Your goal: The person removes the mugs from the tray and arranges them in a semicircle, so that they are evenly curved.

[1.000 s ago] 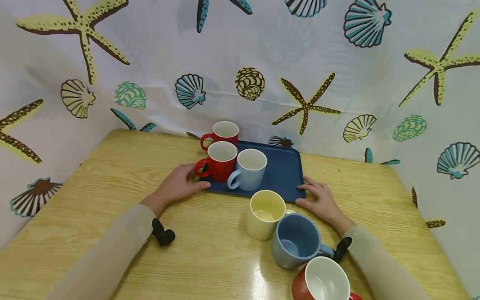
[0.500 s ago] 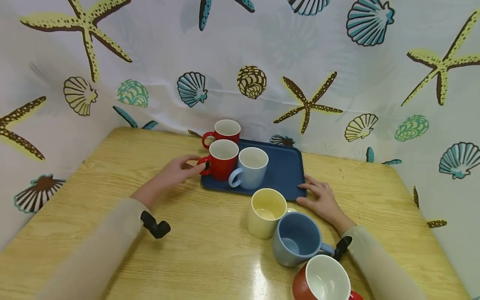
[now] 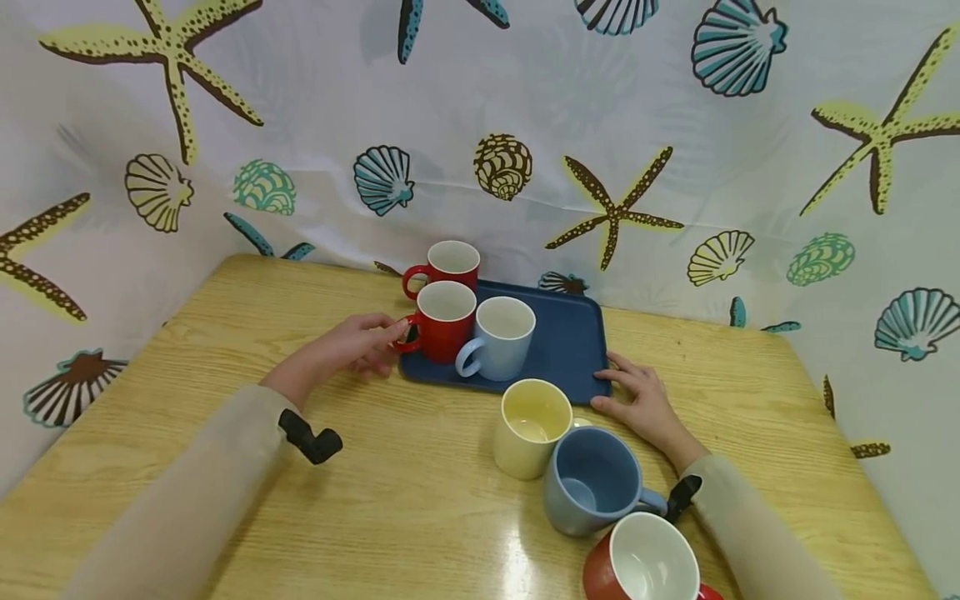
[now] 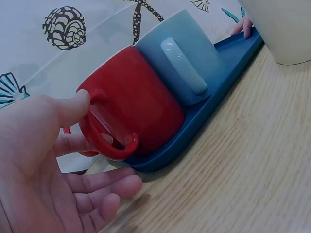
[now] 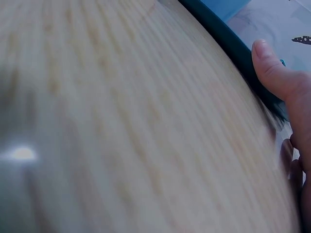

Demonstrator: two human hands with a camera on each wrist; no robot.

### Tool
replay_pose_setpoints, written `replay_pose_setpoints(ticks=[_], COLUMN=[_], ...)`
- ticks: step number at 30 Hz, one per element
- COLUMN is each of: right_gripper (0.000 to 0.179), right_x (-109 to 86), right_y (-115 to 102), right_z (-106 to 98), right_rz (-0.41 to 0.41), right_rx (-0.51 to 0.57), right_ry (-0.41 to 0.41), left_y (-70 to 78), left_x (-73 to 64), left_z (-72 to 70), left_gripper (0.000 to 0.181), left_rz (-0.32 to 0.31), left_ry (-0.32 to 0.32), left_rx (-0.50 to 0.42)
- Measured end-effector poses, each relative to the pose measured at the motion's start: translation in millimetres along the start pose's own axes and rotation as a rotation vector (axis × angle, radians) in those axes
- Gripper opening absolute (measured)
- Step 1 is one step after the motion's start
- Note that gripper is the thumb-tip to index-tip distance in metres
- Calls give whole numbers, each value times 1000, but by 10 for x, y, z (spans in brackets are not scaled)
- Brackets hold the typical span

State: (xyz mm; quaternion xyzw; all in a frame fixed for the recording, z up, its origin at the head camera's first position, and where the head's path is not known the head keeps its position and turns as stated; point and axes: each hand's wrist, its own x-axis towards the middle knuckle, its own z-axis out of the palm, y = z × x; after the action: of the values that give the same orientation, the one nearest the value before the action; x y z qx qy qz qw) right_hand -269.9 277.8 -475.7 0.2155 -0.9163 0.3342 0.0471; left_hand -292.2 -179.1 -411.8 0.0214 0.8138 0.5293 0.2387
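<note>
The front red mug (image 3: 447,332) stands on the left part of the blue tray (image 3: 564,337). My left hand (image 3: 347,343) holds its handle (image 4: 109,141): in the left wrist view the thumb lies on the top and the index finger passes through the loop, while the other fingers stay loosely bent below. A light blue mug (image 3: 507,346) is right beside that red mug, and another red mug (image 3: 463,272) stands behind it. At the tray's right end, my right hand (image 3: 642,397) touches the rim with its thumb and fingertips; its fingers look relaxed.
Off the tray, a pale yellow mug (image 3: 517,454), a grey-blue mug (image 3: 570,504) and a red mug with a white inside (image 3: 600,575) form a row on the wooden table (image 3: 390,500), close by my right forearm. A patterned cloth (image 3: 315,100) hangs behind the table.
My left hand has left the tray's front left corner, risen to the front red mug's handle and taken hold of it. The right hand keeps its place at the tray's rim.
</note>
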Motion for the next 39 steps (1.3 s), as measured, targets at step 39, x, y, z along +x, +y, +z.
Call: replay_pose_setpoints(ticks=[39], right_gripper=[45], right_x=[0], right_y=[-12], right_z=[5], right_rz=[-5], right_rx=[-5], right_ry=[2], left_y=[4], left_x=[-196], left_z=[110], left_gripper=[54], left_rz=[104], left_ry=[-9], left_rx=[-114])
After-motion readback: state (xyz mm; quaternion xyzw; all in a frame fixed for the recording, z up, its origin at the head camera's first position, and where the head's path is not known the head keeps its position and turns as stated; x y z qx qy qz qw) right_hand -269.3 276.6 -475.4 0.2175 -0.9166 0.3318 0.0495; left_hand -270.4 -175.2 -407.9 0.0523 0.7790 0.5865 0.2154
